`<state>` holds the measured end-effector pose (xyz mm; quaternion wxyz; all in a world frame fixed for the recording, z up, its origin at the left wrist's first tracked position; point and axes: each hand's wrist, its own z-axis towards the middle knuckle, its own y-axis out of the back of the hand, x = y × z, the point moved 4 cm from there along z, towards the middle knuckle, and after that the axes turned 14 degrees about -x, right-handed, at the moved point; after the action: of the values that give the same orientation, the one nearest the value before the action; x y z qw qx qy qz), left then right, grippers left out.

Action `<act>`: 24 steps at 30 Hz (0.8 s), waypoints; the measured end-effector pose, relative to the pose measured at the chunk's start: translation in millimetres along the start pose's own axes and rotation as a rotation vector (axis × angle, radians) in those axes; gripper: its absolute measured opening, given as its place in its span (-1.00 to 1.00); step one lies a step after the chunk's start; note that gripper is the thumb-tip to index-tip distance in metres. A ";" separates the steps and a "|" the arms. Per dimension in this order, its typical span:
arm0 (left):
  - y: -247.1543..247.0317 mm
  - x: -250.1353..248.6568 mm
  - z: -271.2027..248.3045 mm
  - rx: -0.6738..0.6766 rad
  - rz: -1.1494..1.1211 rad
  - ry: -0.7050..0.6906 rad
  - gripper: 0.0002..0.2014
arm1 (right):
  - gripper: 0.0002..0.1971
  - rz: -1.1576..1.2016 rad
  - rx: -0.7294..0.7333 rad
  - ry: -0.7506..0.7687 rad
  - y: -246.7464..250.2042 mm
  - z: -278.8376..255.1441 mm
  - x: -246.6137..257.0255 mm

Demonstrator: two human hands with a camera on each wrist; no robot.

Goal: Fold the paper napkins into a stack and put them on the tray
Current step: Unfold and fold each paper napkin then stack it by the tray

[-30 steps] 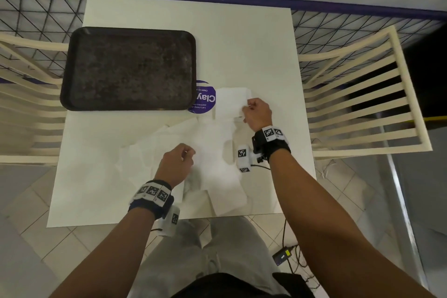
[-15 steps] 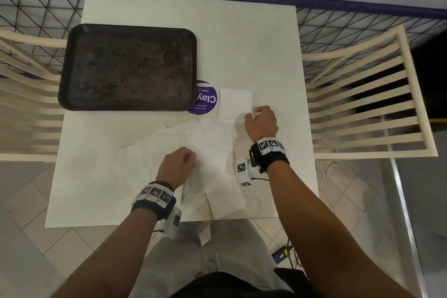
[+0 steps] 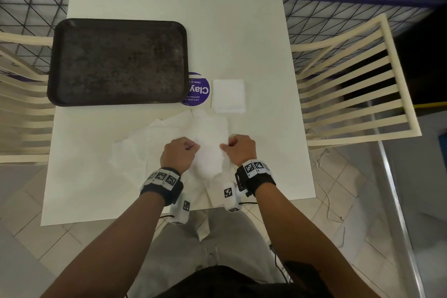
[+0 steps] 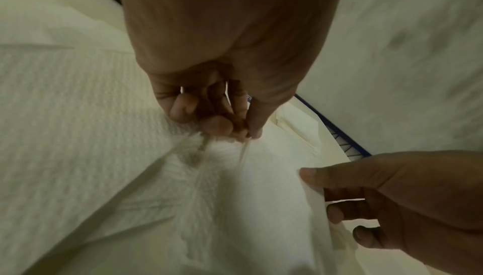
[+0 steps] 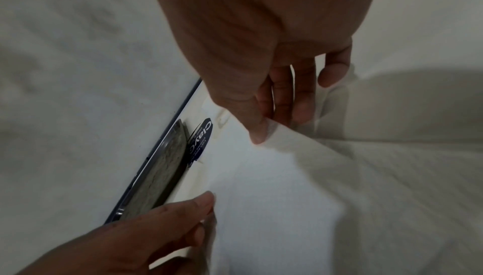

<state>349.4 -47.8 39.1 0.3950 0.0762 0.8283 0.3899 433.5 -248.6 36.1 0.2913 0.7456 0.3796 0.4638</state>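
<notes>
A folded white napkin (image 3: 228,96) lies flat on the table beside the purple sticker. Nearer me, several unfolded white napkins (image 3: 154,145) lie loosely overlapped. Both hands hold one raised napkin (image 3: 210,150) between them. My left hand (image 3: 191,149) pinches its left edge, seen close in the left wrist view (image 4: 230,128). My right hand (image 3: 226,146) pinches its right edge between thumb and fingers (image 5: 261,133). The dark tray (image 3: 118,63) sits at the table's far left, with nothing on it.
A round purple sticker (image 3: 198,89) is on the white table (image 3: 242,38), partly under the tray's corner. Cream slatted chairs stand at the left (image 3: 21,109) and right (image 3: 355,89). A dark wire fence (image 3: 338,17) runs behind.
My right hand left the folded napkin near the sticker, moved back toward me and took the right edge of a loose napkin. The left hand kept its pinch.
</notes>
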 end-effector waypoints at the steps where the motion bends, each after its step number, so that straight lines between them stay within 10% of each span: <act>1: 0.1 -1.0 -0.5 -0.006 -0.011 0.008 -0.87 | -0.81 0.011 -0.004 0.008 1.2 -1.3 1.0; 19: 3.4 3.0 -18.2 0.006 -0.301 0.109 -0.94 | -0.62 0.292 -0.003 0.028 7.1 -21.8 -10.6; 24: 3.3 1.1 -20.3 0.024 -0.286 0.109 -0.92 | -0.85 0.331 0.004 0.005 6.7 -22.3 -9.4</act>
<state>333.6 -57.0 48.5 0.3999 -0.0590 0.8555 0.3235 412.5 -258.3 45.9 0.2082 0.7973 0.2531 0.5068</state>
